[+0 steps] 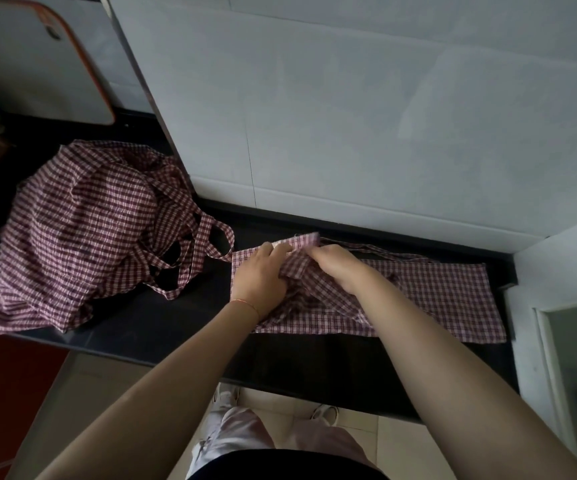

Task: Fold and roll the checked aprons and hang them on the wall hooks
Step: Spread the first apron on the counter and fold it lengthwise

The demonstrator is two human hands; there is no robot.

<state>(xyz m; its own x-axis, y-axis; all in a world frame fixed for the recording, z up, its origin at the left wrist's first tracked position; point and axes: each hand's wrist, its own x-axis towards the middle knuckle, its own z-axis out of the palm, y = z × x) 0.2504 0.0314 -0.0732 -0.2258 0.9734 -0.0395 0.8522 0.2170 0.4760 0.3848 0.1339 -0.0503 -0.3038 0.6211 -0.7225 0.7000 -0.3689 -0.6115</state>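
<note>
Fingers [281,249] of both hands pinch the apron [436,299] at its left end; keep roll tight w/ edges aligned, straps tucked.

The fingertips of the left hand [258,275] were tucked into a fold of the folded apron [429,299], so the grip could not be made out in full. The right hand [337,268] covered the cloth beneath it, and its fingers were buried in the same fold. Both forearms ran out of the bottom edge. The heap of aprons [79,233] was cut off at the left edge, and the number of pieces in it could not be told. The white board [27,60] with the orange rim was cropped at the top left corner; its label was too blurred to read. The shoes [224,394] were partly hidden by the counter [162,327]
</note>
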